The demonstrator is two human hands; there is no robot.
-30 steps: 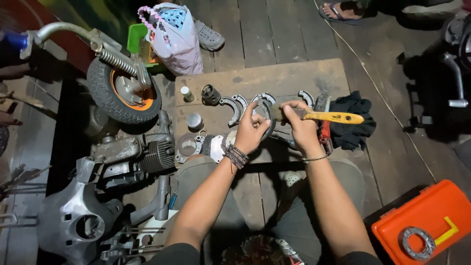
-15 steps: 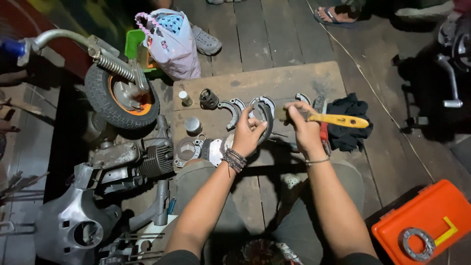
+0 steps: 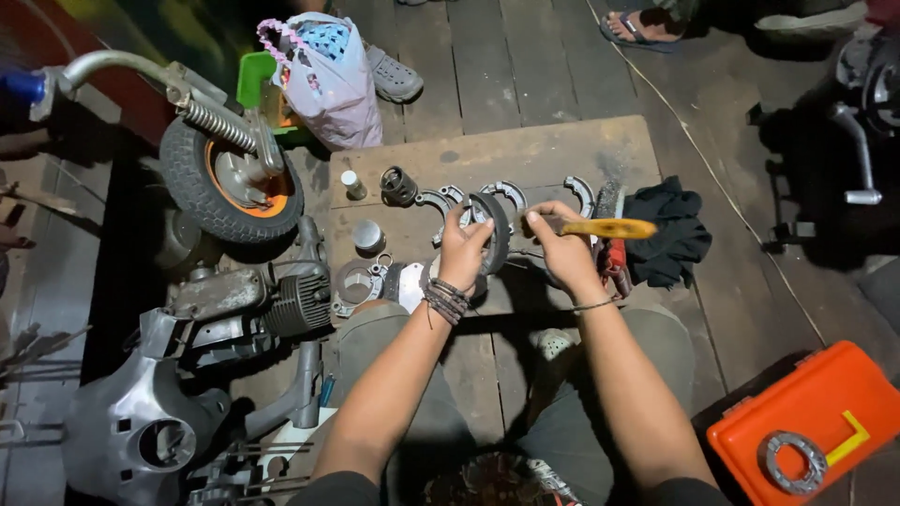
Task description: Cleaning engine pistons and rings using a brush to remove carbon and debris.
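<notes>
Nearest the camera, at the bottom centre of the frame, the person's two forearms reach up over their knees toward a wooden board (image 3: 562,150) lying on the plank floor. The left hand (image 3: 466,248), with a beaded bracelet at the wrist, is curled around a curved brake shoe (image 3: 495,230), fingers wrapped on its near edge and thumb behind, holding it upright just above the board at the centre of the frame. The right hand (image 3: 560,245) is clenched around the handle of a yellow-handled brush (image 3: 605,228), which lies roughly level and points to the right; its head end sits at the shoe, though whether bristles touch the lining I cannot tell.

By my judgement the work is mid-way: one shoe is in hand being cleaned, while several other brake shoes (image 3: 506,194) lie just beyond on the board, and whether they are already cleaned cannot be read from here. Small parts also wait there: a metal cup (image 3: 367,234), a dark cylinder (image 3: 398,186) and a ring-shaped piece (image 3: 356,281) at the left edge of the board.

To the right of the board lies a black cloth (image 3: 667,230). At lower right an orange toolbox (image 3: 816,422) carries a grey ring. Further left stand an engine block (image 3: 272,300) and a small wheel with an orange hub (image 3: 230,183); at the top, a pale bag (image 3: 328,75).
</notes>
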